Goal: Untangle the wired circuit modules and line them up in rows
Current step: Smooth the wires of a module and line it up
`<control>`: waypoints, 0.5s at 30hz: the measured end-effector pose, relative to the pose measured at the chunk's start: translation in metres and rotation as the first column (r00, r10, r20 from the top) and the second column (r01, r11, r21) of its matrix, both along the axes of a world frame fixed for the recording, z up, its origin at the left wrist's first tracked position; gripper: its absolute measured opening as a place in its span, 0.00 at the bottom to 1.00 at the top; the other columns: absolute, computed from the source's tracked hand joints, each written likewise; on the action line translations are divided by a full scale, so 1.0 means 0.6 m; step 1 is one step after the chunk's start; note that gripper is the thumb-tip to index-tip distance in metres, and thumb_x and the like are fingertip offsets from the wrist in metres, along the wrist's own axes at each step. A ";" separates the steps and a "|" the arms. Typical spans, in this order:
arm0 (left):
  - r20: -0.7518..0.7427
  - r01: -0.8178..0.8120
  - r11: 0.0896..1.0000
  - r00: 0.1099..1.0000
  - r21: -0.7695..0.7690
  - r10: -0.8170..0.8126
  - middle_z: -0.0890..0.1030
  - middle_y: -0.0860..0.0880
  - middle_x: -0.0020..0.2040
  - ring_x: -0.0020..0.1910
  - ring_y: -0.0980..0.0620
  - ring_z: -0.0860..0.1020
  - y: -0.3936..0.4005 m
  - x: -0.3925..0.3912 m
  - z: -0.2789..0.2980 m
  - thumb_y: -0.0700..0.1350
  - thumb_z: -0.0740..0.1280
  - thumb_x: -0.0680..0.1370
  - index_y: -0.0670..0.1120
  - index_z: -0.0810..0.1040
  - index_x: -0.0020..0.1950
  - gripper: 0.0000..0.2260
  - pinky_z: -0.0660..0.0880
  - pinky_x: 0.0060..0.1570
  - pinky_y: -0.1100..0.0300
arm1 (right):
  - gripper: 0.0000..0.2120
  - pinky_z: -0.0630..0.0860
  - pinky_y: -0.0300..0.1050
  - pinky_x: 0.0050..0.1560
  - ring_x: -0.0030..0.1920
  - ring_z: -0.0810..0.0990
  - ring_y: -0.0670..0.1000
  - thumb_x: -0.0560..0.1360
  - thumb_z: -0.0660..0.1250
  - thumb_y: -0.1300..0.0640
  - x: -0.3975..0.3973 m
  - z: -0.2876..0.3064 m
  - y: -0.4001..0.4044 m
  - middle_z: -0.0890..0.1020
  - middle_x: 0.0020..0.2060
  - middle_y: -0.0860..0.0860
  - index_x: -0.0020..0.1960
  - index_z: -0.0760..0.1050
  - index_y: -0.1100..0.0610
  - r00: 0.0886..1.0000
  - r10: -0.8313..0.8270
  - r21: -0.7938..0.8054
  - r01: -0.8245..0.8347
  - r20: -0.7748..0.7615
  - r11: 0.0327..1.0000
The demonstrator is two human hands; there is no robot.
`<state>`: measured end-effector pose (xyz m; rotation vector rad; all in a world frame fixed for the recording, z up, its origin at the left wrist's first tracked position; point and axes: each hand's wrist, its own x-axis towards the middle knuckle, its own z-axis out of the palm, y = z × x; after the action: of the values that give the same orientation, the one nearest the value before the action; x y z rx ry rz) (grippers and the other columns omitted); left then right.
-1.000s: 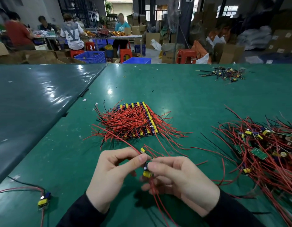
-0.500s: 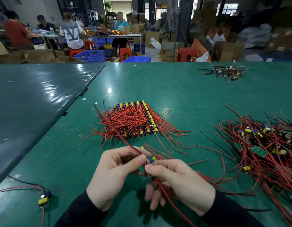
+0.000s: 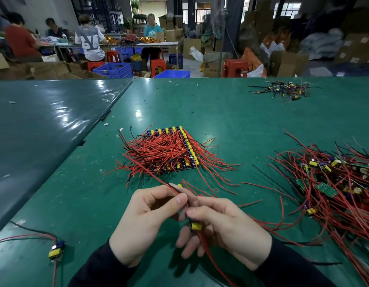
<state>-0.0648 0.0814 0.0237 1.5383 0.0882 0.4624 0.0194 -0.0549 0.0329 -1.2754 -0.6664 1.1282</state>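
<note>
pinching red wire (image 3: 180, 193) | left hand (image 3: 147, 220) | right hand (image 3: 225, 226) gripping module (image 3: 195, 226)

Your green table mat (image 3: 231, 112) looks glossy and scuffed; the red wires (image 3: 158, 150) wear smooth plastic insulation.

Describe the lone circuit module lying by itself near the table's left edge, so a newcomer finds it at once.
Start at the green table and follow its near left edge. There lies a single small module with a yellow block and blue part, red and black wires trailing leftward. Unlike the red-wired heaps at centre and right, it lies alone, untangled.
</note>
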 end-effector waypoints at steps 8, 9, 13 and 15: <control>-0.025 -0.082 0.996 0.996 -0.039 0.081 0.81 0.46 0.34 0.34 0.52 0.76 -0.003 0.007 -0.004 0.46 0.67 0.70 0.41 0.84 0.40 0.10 0.73 0.34 0.61 | 0.12 0.72 0.38 0.29 0.36 0.83 0.54 0.79 0.59 0.58 -0.007 -0.004 0.002 0.83 0.36 0.52 0.38 0.75 0.53 0.980 -0.138 0.020 0.137 0.146 0.990; -0.024 -0.088 0.995 0.996 -0.036 0.088 0.81 0.45 0.34 0.33 0.52 0.76 -0.004 0.007 -0.004 0.46 0.67 0.70 0.41 0.84 0.39 0.10 0.73 0.34 0.60 | 0.13 0.72 0.38 0.29 0.36 0.83 0.54 0.79 0.59 0.58 -0.006 -0.005 0.002 0.83 0.37 0.51 0.38 0.75 0.53 0.976 -0.146 0.020 0.145 0.160 0.989; -0.035 -0.075 0.997 0.997 -0.014 0.074 0.78 0.43 0.32 0.30 0.48 0.74 -0.006 0.006 -0.007 0.46 0.67 0.71 0.42 0.81 0.36 0.09 0.71 0.33 0.56 | 0.11 0.72 0.39 0.29 0.36 0.83 0.52 0.79 0.60 0.60 -0.007 -0.007 0.000 0.82 0.35 0.51 0.38 0.75 0.56 0.958 -0.139 0.001 0.144 0.251 0.990; -0.045 -0.031 0.999 0.998 0.013 0.031 0.75 0.43 0.29 0.27 0.47 0.72 -0.005 0.006 -0.009 0.46 0.66 0.72 0.42 0.78 0.34 0.10 0.70 0.31 0.54 | 0.11 0.72 0.39 0.29 0.35 0.82 0.51 0.79 0.60 0.60 -0.010 -0.008 0.000 0.82 0.34 0.52 0.39 0.75 0.57 0.955 -0.107 -0.024 0.118 0.276 0.993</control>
<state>-0.0614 0.0785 0.0181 1.5616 0.1449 0.4531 0.0133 -0.0547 0.0282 -1.5018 -0.7682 0.8832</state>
